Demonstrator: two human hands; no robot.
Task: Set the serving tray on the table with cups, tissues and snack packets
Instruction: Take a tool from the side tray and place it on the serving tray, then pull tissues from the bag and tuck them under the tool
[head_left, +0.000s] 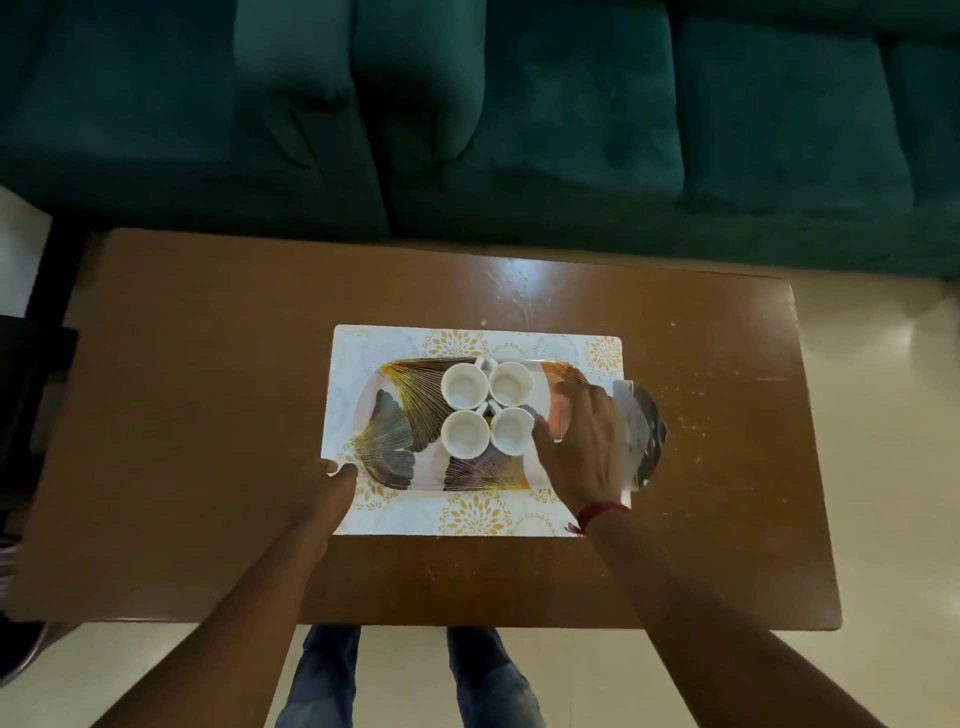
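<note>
Leaf-patterned tray, four white cups

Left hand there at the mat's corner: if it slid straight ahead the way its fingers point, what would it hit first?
Probably the tray. The left hand rests on the mat and points up-right toward the tray's near-left rim, with the four cups beyond. Height is hard to judge.

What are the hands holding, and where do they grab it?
The right hand grips a shiny silver packet by its left edge, over the tray. The left hand touches the placemat corner; whether it grips cannot be told.
</note>
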